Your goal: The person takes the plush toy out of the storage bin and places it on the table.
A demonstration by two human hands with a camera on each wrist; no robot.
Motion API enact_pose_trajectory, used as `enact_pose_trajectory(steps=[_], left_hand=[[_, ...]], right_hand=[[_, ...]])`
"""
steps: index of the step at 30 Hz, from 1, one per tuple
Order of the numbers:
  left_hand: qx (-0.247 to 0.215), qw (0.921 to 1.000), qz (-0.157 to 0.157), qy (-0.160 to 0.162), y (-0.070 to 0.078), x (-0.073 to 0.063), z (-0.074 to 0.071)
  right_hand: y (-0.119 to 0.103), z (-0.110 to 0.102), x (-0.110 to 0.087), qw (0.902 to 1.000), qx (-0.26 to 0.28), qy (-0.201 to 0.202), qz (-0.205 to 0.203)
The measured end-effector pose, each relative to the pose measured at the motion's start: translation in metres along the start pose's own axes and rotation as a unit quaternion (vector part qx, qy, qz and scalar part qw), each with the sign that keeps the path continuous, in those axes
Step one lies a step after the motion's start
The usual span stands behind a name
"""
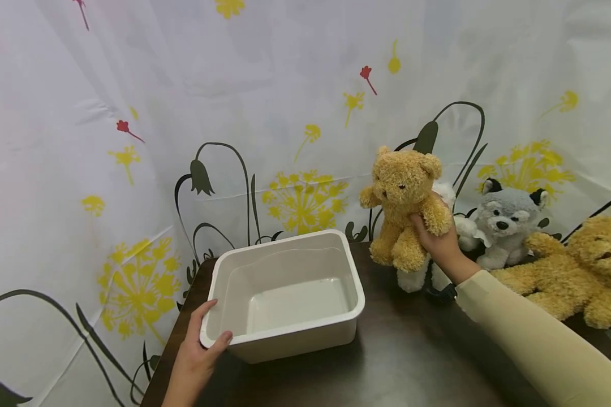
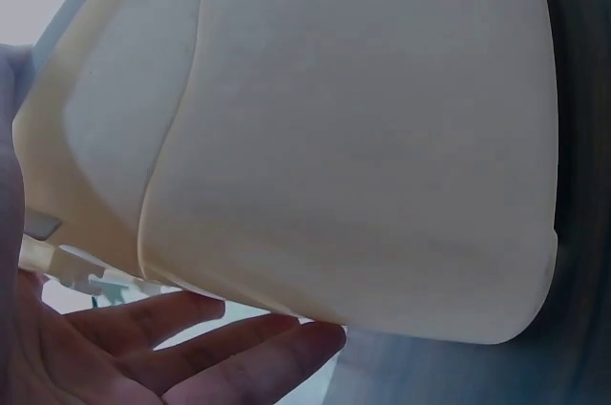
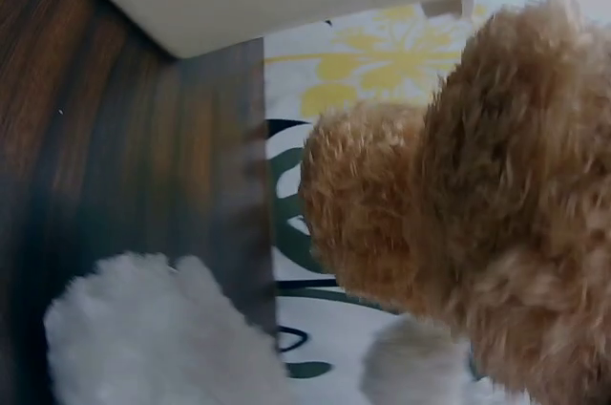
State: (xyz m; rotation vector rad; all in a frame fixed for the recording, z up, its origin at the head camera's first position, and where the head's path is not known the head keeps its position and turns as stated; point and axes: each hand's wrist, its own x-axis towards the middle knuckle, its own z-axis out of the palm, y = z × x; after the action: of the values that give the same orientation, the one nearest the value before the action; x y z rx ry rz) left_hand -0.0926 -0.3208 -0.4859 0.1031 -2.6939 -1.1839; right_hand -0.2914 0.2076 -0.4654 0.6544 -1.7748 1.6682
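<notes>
My right hand (image 1: 440, 240) grips a golden teddy bear (image 1: 399, 183) round its side and holds it upright above the table, right of the bin. In the right wrist view the bear's shaggy fur (image 3: 535, 204) fills the right side, and the hand itself is hidden. My left hand (image 1: 198, 345) holds the near left corner of a white plastic bin (image 1: 285, 333), thumb over the rim. The bin's floor is bare. From the left wrist, the fingers (image 2: 258, 362) lie along the bin's outer wall (image 2: 363, 157).
Behind the held bear stands a white plush toy (image 1: 412, 280), mostly covered. A grey and white husky plush (image 1: 506, 220) sits to its right, and another golden teddy bear (image 1: 575, 271) reclines at far right. A flower-printed curtain (image 1: 295, 102) hangs behind the dark table (image 1: 402, 350).
</notes>
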Motion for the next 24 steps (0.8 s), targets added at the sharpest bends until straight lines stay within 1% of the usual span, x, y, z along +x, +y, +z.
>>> enact_pose_trajectory(steps=[3,7,10,14,16,19,21,22,23,24], left_hand=[[-0.004,1.0000,-0.005,0.004,-0.009,0.010,-0.008],[-0.037,0.9993,-0.007,0.005,-0.023,0.019,-0.020],[-0.055,0.9984,-0.003,0.014,-0.033,0.025,-0.029],[-0.064,0.9977,-0.002,0.021,-0.040,0.032,-0.035],[-0.062,0.9979,-0.006,0.021,-0.042,0.036,-0.037],[-0.064,0.9978,-0.011,0.016,-0.046,0.041,-0.038],[-0.061,0.9979,-0.012,0.016,-0.050,0.046,-0.040],[-0.063,0.9978,-0.010,0.016,-0.052,0.048,-0.041],[-0.073,0.9972,-0.007,0.015,-0.053,0.052,-0.043],[-0.076,0.9970,-0.004,0.014,-0.054,0.055,-0.045]], right_hand=[[0.008,0.004,-0.004,0.9981,0.007,-0.001,0.061],[0.019,0.015,-0.008,0.9894,0.037,-0.017,0.139],[0.026,0.025,-0.010,0.9804,0.066,-0.036,0.182],[0.033,0.036,-0.012,0.9707,0.059,-0.043,0.229],[0.036,0.041,-0.014,0.9708,0.032,-0.041,0.234],[0.035,0.048,-0.016,0.9789,-0.023,-0.046,0.198],[0.034,0.056,-0.015,0.9831,-0.060,-0.052,0.165],[0.033,0.061,-0.015,0.9838,-0.059,-0.054,0.161],[0.032,0.066,-0.014,0.9830,-0.052,-0.058,0.166],[0.033,0.071,-0.014,0.9811,-0.031,-0.060,0.182]])
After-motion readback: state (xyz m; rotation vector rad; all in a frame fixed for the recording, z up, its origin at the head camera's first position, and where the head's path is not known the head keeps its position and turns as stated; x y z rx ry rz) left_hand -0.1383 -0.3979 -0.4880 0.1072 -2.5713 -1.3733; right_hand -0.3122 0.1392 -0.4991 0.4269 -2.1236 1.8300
